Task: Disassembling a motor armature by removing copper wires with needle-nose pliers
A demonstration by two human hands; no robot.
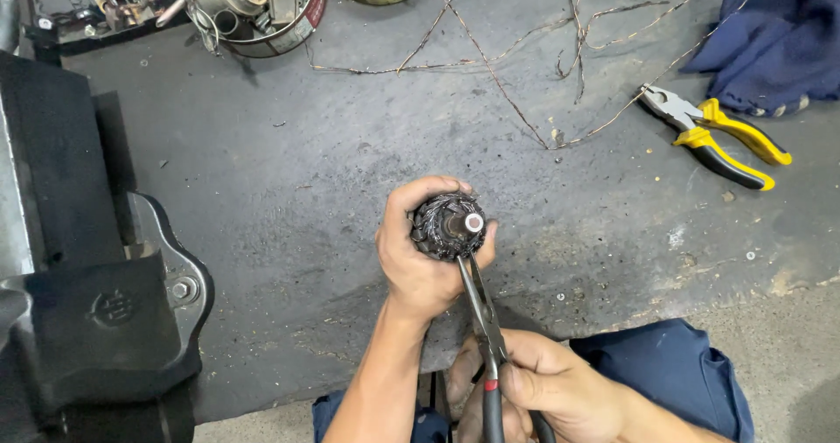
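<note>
My left hand (418, 255) has its fingers clenched around the wound motor armature (448, 225). My right hand (547, 390) grips long-nose pliers (484, 320), tips touching the armature's lower edge.

The motor armature (448, 225) is black with a white and red shaft end. The needle-nose pliers (484, 320) carry a red band, the combination pliers (717, 133) near the tabletop's right edge have yellow and black handles. The cloth (774, 45) is dark blue, the tabletop (289, 172) dark grey.

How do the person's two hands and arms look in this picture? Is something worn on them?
Both hands are bare: no gloves on the left hand or the right hand, and no ring or watch shows. The forearms are uncovered as far as the picture reaches, so no sleeves are visible. Below the arms, dark blue clothing appears at the bottom edge.
</note>
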